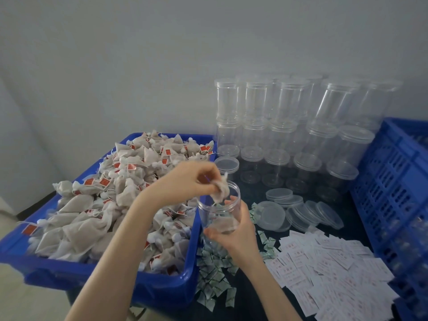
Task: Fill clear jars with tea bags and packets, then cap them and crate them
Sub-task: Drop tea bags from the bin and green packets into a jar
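head cam looking down and we've got our right hand (234,237) wrapped around the lower half of a clear jar (218,209), holding it upright just beside the blue bin (162,288) of tea bags. our left hand (185,179) is curled, pinching a tea bag (221,189) right at the jar's open mouth, part of it already dipping past the rim. so the bag sits directly above the opening, jar's long axis vertical, and our guess is the drop is straight down. a bag or two looks to be at the bottom already, hard to count. loose lids (298,212) and green packets (215,274) lie on the surface near the right hand, blue crate (393,181) further right.
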